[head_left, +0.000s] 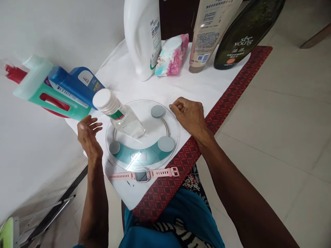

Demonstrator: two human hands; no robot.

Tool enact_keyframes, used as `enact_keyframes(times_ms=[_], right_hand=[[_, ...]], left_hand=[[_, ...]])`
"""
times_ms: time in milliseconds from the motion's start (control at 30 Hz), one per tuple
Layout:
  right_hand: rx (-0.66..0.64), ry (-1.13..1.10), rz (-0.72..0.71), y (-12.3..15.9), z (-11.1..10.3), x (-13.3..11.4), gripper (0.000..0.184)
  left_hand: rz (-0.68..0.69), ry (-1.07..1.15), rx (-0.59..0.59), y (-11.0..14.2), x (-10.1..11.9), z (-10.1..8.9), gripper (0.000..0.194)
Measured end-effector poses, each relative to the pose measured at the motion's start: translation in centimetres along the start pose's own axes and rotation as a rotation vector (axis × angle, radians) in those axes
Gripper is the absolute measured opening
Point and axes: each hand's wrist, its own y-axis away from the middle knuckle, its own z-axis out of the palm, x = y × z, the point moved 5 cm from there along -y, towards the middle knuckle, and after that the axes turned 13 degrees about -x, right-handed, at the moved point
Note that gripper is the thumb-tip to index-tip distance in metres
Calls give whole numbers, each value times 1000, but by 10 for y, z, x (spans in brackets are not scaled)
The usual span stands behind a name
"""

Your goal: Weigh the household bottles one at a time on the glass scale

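A clear bottle with a white cap [129, 124] stands on a round glass scale [138, 155], tilted in the camera's view. My left hand [89, 136] is beside the scale's left edge, open, fingers spread and slightly bent, holding nothing. At the scale's right edge rests my right hand [190, 115], its fingers curled in and the thumb against them; nothing shows in it. A pink-strapped smartwatch [141, 175] lies stretched out on the white cloth just below the scale. The scale's small display is washed out by glare.
Left of the scale stand a green bottle with a red cap [59, 100] and a blue bottle [85, 81]. Along the back are a white jug [142, 41], a pink-and-white packet [173, 57], a beige tube [207, 38] and a dark bottle [243, 38]. A red patterned border [219, 112] edges the table.
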Motion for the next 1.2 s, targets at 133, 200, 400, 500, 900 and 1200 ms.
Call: enact_keyframes(times_ms=[133, 200, 400, 500, 900, 1200], right_hand=[[15, 14, -11, 0, 0, 2, 19], [17, 14, -14, 1, 1, 3, 21], [25, 44, 7, 1, 0, 3, 20], [26, 40, 5, 1, 0, 2, 20], [6, -28, -6, -1, 0, 0, 18], [-42, 26, 13, -3, 0, -7, 20]], left_hand=[[-225, 122, 239, -8, -60, -33, 71], [-227, 126, 262, -8, -75, -38, 72], [-170, 32, 143, -3, -76, -28, 69], [-176, 45, 155, -1, -74, -28, 65], [237, -152, -396, 17, 41, 37, 98], [103, -311, -360, -2, 63, 75, 51]])
